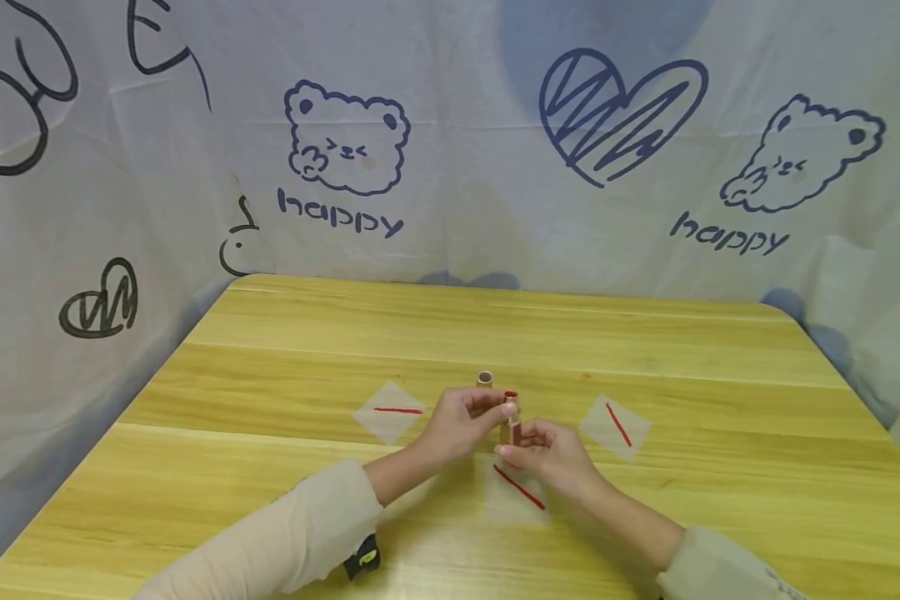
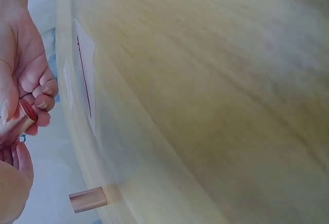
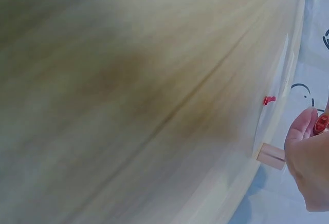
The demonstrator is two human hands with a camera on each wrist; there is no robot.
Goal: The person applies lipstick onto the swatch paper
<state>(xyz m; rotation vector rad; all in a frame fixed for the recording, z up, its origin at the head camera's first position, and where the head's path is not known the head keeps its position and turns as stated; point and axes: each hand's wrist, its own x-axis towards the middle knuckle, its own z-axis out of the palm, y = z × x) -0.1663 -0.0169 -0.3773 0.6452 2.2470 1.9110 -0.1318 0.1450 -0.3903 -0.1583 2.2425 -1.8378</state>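
Note:
Near the middle of the table, both hands hold a copper-coloured lipstick (image 1: 514,433), its red end facing up in the head view. My left hand (image 1: 461,423) pinches the upper part between thumb and fingers. Lower down, my right hand (image 1: 558,457) grips the tube's base from the right. The red lipstick end (image 2: 31,112) also shows at the edge of the left wrist view, and a red end (image 3: 322,124) peeks out in the right wrist view. Just behind the left hand, a hollow copper-coloured cap (image 1: 484,379) stands upright, its lower part hidden by that hand.
Pale paper squares with red strokes lie around the hands: one to the left (image 1: 390,430), one to the right (image 1: 603,435), one in front (image 1: 508,510). A small black object (image 1: 362,560) sits beside the left sleeve. Drawn-on white cloth (image 1: 465,183) hangs behind the wooden table (image 1: 270,312).

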